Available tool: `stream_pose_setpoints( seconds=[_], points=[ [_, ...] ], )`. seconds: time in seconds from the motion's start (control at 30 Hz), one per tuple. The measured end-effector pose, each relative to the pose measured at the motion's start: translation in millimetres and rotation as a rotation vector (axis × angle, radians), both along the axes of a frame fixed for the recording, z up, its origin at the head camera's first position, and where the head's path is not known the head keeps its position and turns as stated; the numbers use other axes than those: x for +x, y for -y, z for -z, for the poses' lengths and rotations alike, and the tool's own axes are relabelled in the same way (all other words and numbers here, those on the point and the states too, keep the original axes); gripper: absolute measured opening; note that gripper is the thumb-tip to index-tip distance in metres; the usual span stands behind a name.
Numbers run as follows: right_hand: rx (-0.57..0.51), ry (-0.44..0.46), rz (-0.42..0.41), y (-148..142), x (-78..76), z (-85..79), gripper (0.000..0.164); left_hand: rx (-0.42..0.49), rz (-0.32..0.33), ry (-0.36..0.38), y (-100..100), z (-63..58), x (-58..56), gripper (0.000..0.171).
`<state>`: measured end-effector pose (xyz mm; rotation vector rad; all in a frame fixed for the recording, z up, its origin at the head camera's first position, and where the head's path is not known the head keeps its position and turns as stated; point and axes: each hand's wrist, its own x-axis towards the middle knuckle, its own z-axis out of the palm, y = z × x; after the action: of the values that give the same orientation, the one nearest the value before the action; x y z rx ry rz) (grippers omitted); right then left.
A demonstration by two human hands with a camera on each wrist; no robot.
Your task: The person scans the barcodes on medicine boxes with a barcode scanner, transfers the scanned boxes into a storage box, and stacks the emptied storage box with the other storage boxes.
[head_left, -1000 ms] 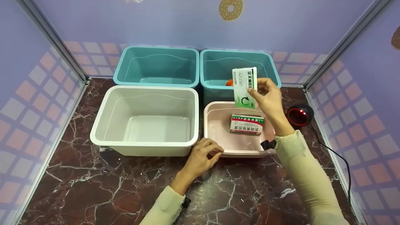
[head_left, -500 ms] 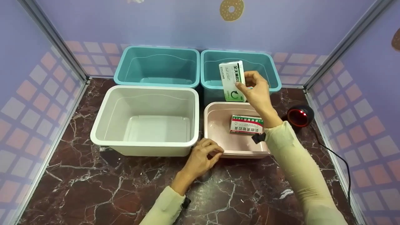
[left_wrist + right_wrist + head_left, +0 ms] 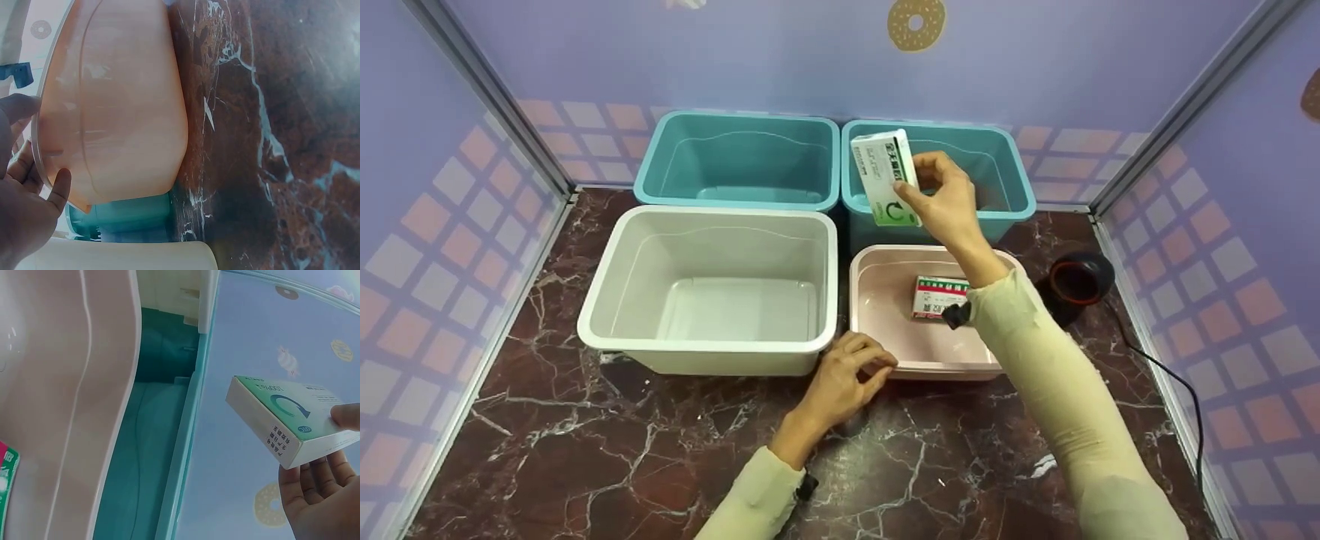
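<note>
My right hand (image 3: pixel 949 201) pinches a white-and-green medicine box (image 3: pixel 883 180) between thumb and fingers, above the front rim of the right teal bin (image 3: pixel 1005 214). In the right wrist view, the medicine box (image 3: pixel 289 419) is tilted, with a printed end panel showing. My left hand (image 3: pixel 844 379) holds the near left corner of the pink bin's rim (image 3: pixel 930 367), its thumb against the outer wall in the left wrist view. Inside the pink bin lies a red, white and green medicine box (image 3: pixel 930 298), partly hidden by my right forearm.
A large white bin (image 3: pixel 709 346) stands left of the pink one. Behind it is the left teal bin (image 3: pixel 735 202), against the wall. A black scanner-like device (image 3: pixel 1078 279) with a cable (image 3: pixel 1166 364) stands on the right of the dark marbled table (image 3: pixel 660 465).
My right hand has carried the white-and-green box leftward and farther back, tilting it. The device's red light has gone dark. My left hand has stayed on the pink bin's rim.
</note>
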<state>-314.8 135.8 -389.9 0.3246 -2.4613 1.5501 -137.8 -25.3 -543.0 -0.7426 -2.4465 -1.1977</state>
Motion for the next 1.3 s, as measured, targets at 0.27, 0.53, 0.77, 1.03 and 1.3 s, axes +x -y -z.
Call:
stream_pose_setpoints(
  seconds=[0.27,0.53,0.77,1.03,1.3],
  points=[
    [0.004,0.002,-0.031,18,-10.3,-1.4,0.03,0.016,0.009,-0.023,0,0.4,-0.5,0.007],
    [0.042,0.013,-0.04,33,-16.9,0.7,0.03,-0.001,0.004,-0.022,2,-0.2,0.4,0.005],
    [0.052,0.019,-0.057,48,-23.1,1.8,0.03,0.004,-0.003,-0.023,2,1.1,0.6,0.006],
    [0.054,0.016,-0.076,67,-28.2,6.0,0.03,0.01,0.004,-0.025,3,1.8,0.9,0.006],
    [0.083,0.0,-0.085,80,-34.5,6.5,0.029,0.012,0.0,-0.038,2,2.2,0.1,0.005]
  ],
)
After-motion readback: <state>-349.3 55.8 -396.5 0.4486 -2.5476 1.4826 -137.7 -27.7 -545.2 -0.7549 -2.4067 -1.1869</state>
